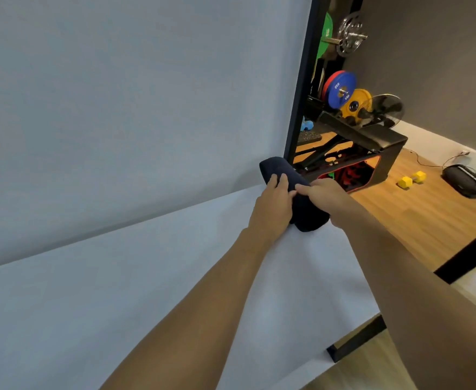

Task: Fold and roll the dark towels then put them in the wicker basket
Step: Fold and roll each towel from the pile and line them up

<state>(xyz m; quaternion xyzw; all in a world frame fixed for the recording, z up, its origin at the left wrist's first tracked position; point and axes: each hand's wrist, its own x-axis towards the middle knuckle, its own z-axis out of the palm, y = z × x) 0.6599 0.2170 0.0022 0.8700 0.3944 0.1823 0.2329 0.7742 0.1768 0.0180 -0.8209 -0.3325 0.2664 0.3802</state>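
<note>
Gripping one towel (310,220): two hands (273,204) (324,194)

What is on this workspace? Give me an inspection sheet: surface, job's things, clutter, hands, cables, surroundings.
Surface: white cloth-covered table, in front of a white backdrop.
Job's things: dark navy rolled towel at the table's far right corner; wicker basket not in view.
Clutter: nothing seen.
Hands: left hand and right hand both grip the towel.
Cables: thin dark cable on the floor, running toward a wall socket.
Surroundings: black rack of coloured weight plates, yellow hexagonal dumbbell, black cylindrical speaker, wooden floor.
</note>
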